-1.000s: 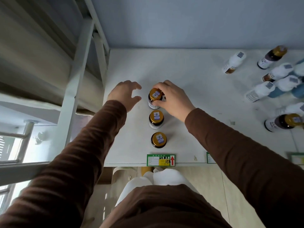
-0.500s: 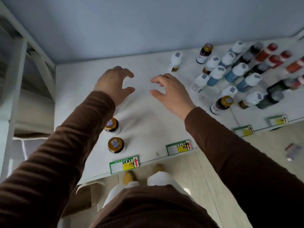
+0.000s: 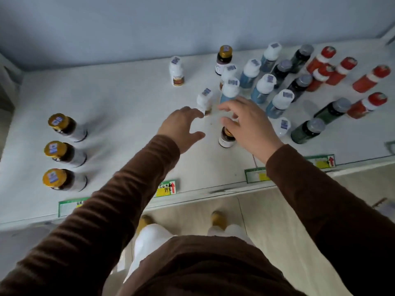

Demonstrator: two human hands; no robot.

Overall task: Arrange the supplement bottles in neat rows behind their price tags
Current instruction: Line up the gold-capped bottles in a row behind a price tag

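white shelf [image 3: 119,107] carries everything, and the gold-capped row [image 3: 57,152] at its left end is the landmark: three dark bottles standing one behind another above the leftmost price tag [image 3: 70,207]. that row looks finished. a second ago the right hand was on its rearmost bottle; now both hands have let go and swung right of the row, so the job seems to have passed to the next product.

far right of the row stands the unsorted cluster [image 3: 284,82]: white-capped, grey-capped and red-capped bottles, crowded and unaligned behind their tags. between row and cluster, the second price tag [image 3: 167,188] has no bottles behind it yet.

the right hand [image 3: 250,124] hovers over a stray gold-capped bottle [image 3: 227,137], fingers spread and curved, not yet closed on it. the left hand [image 3: 181,127] reaches toward a small white-capped bottle [image 3: 204,102], fingers apart; whether a fingertip touches it i cannot tell.
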